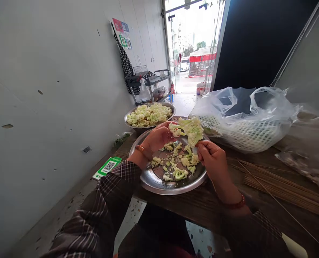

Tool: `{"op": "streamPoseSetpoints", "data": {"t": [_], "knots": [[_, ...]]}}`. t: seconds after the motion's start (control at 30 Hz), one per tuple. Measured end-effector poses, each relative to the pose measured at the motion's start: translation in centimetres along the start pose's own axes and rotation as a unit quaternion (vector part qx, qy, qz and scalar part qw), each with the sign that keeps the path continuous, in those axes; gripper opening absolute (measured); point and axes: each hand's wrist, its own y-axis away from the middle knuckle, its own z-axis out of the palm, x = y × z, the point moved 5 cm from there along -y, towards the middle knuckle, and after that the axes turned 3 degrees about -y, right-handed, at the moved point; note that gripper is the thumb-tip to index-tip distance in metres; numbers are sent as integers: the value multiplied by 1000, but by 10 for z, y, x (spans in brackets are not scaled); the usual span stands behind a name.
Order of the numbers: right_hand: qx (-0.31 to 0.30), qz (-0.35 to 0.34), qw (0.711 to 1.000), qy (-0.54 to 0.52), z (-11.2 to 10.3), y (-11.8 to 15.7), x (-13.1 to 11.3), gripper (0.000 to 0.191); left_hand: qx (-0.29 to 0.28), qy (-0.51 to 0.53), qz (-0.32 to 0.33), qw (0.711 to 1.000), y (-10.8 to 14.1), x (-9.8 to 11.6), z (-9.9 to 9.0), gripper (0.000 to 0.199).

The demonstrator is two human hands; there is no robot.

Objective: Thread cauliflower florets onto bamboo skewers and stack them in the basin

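Note:
Over a wide steel basin (162, 189), both my hands are raised with pale green-white cauliflower (192, 129) between them. The fingers of my left hand (160, 138) curl around a small floret (177, 130) at the left of the bunch, partly hidden behind it. With thumb and fingers my right hand (213, 156) pinches the bunch's lower end; whether a thin stick is also in that grip I cannot make out. Several loose florets (180, 173) and crumbs lie in the basin below.
Behind stands a second basin (127, 120) heaped with cauliflower. To the right are clear plastic bags (245, 125) with net-wrapped contents and a bundle of thin bamboo skewers (280, 188). A green QR-code card (108, 166) lies at left beside the wall (54, 107).

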Motion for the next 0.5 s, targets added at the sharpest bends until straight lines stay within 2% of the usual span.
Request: {"op": "streamPoseSetpoints", "data": {"t": [0.27,0.37,0.5], "knots": [[17,15,999,39,-4,2,2,25,-1,66,-28,997,9,-11,-7,27],[0,17,999,36,-2,2,3,25,14,27,-17,999,11,-13,-5,27],[-14,21,999,36,-1,3,4,26,41,-60,43,996,14,-11,-6,31]]}}
